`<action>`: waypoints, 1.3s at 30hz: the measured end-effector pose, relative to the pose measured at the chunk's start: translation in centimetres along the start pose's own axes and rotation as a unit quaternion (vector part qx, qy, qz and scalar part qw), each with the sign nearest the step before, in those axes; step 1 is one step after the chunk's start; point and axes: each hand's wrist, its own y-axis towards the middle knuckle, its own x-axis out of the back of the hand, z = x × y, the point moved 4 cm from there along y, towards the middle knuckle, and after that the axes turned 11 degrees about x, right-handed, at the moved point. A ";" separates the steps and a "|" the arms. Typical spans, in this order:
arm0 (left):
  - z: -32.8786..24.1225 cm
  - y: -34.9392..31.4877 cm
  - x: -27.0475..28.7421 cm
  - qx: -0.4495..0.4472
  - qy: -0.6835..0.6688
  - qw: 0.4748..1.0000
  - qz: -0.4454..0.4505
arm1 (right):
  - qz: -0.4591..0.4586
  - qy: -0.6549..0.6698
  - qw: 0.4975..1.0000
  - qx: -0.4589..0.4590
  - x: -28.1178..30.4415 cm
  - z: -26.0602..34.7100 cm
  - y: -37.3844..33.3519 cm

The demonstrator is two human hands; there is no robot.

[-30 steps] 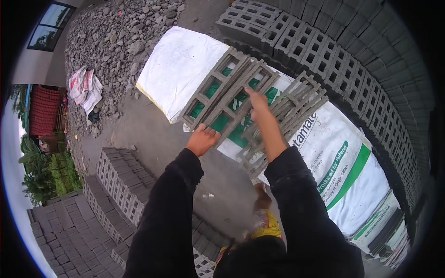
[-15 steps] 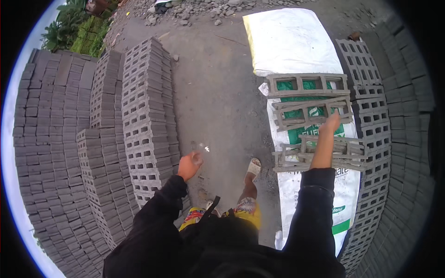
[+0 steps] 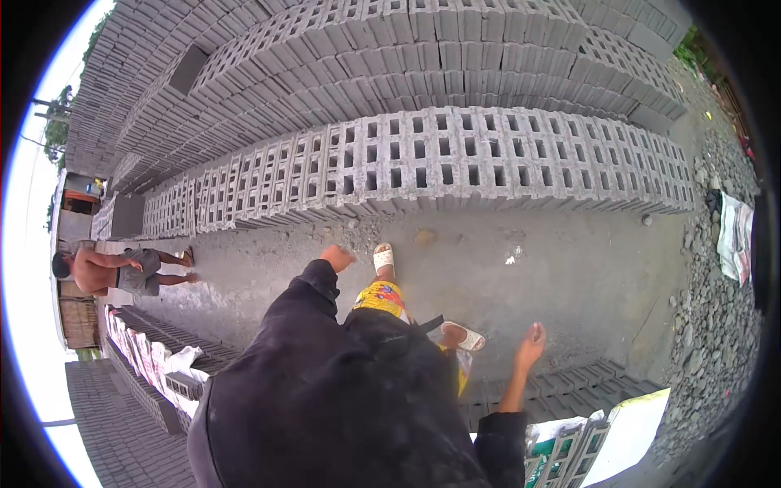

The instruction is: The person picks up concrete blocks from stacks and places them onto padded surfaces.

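Note:
Empty and loosely bent, my left hand (image 3: 337,257) hangs over the concrete ground, with a long row of hollow concrete blocks (image 3: 443,149) beyond it. My right hand (image 3: 530,345) is held out with its fingers apart and nothing in them. It is above the near side of the path, close to a low row of grey blocks (image 3: 582,386). At the lower right, several hollow blocks (image 3: 561,455) lie on a white and green sack (image 3: 630,435), partly hidden by my sleeve.
Taller block stacks (image 3: 390,65) rise behind the long row. A person (image 3: 102,268) in grey shorts stands at the far left, near low stacks covered with sacks (image 3: 150,346). Loose gravel (image 3: 712,325) and a white sack (image 3: 735,238) lie at the right.
My view has swung left, from the sack-covered blocks to the long block row. My right hand has come away from a hollow block on the sack. A person is now visible.

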 end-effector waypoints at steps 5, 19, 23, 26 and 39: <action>8.2 7.4 -2.3 -0.025 -0.049 0.998 0.043 | 0.406 -0.126 0.904 -0.040 -19.0 4.1 -0.7; 12.8 24.2 10.6 0.054 -0.222 0.969 -0.093 | 0.660 -0.241 0.580 0.412 -70.5 29.6 -27.3; 13.4 29.5 13.5 -0.034 0.004 0.974 -0.222 | 0.621 -0.314 0.556 0.454 -77.5 25.0 -29.8; 12.9 31.8 12.9 -0.035 0.154 0.974 -0.162 | 0.526 -0.372 0.550 0.531 -78.6 20.7 -27.7; 20.5 32.7 17.5 -0.056 0.100 0.955 -0.272 | 0.503 -0.212 0.540 0.641 -81.6 24.9 -35.1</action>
